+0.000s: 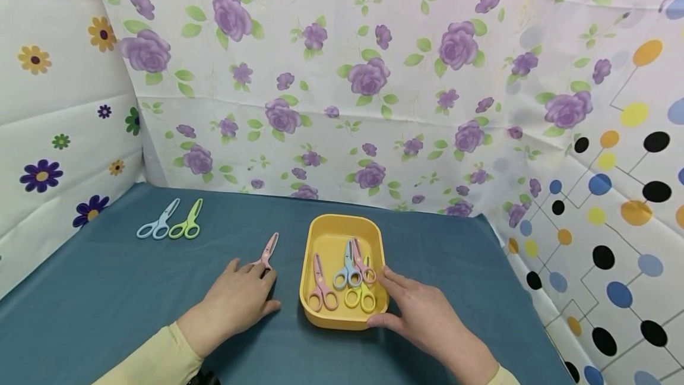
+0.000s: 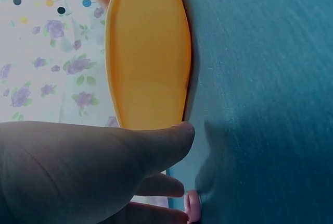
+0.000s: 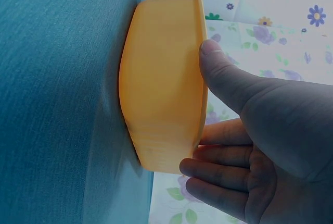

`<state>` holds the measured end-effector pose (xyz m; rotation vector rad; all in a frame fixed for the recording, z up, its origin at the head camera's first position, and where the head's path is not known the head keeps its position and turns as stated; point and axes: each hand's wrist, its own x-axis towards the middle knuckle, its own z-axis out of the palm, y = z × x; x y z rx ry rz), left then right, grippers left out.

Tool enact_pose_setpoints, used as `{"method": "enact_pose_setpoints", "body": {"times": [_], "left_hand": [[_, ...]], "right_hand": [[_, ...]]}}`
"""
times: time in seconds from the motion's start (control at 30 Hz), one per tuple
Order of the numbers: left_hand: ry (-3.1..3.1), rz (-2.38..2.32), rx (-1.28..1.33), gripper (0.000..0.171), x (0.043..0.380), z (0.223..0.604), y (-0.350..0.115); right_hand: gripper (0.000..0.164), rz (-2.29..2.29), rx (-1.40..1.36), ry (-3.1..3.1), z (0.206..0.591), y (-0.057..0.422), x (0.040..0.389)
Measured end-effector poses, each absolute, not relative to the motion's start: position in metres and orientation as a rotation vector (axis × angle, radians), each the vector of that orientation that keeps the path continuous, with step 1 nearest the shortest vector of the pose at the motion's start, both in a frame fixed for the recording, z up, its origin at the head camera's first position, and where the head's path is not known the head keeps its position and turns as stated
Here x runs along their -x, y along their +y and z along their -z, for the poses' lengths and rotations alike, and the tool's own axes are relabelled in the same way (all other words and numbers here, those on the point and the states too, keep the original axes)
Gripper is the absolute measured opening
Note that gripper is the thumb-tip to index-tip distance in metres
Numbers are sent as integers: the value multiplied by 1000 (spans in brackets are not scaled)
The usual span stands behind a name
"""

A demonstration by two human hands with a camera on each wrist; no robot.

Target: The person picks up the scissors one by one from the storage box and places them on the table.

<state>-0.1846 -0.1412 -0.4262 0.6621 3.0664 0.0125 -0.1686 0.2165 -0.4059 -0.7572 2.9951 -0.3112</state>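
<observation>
Step in hand: I judge this to be the taking-up of the loose pink scissors (image 1: 270, 248), which lie on the cloth-covered bench (image 1: 443, 254) left of the yellow tray (image 1: 342, 323).

Left grip (image 1: 232, 297): released. Its fingers reach to the handle end; its thumb lies apart. The left wrist view shows the fingers at one pink handle loop (image 2: 193, 206).

Right grip (image 1: 422, 314): not clenched. Its thumb and straight fingers touch the tray about the near right corner; I take this as steadying.

Next move: in my judgement, I must bring the left thumb to the handles and pinch before lifting, since so slim a tool may slip.

Appearance: the loose pair is pale pink and slender, with blades together and tip pointing away, slightly right. The fingers partly hide its loops.

Reference: the tray contains two pink pairs, one blue and one yellow. Blue scissors (image 1: 164, 220) and green scissors (image 1: 190, 220) lie farther left.
</observation>
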Motion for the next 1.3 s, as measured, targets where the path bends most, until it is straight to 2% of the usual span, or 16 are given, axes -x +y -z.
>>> {"method": "enact_pose_setpoints", "body": {"times": [0.53, 0.83, 1.3], "left_hand": [[3026, -49, -655, 67, 186, 427, -144], [3049, -18, -706, 59, 186, 429, -148], [3062, -36, -603, 65, 202, 435, -160]], "right_hand": [[99, 295, 754, 3000, 406, 216, 169], [99, 296, 751, 2994, 406, 216, 169], [96, 298, 756, 3003, 407, 216, 169]]}}
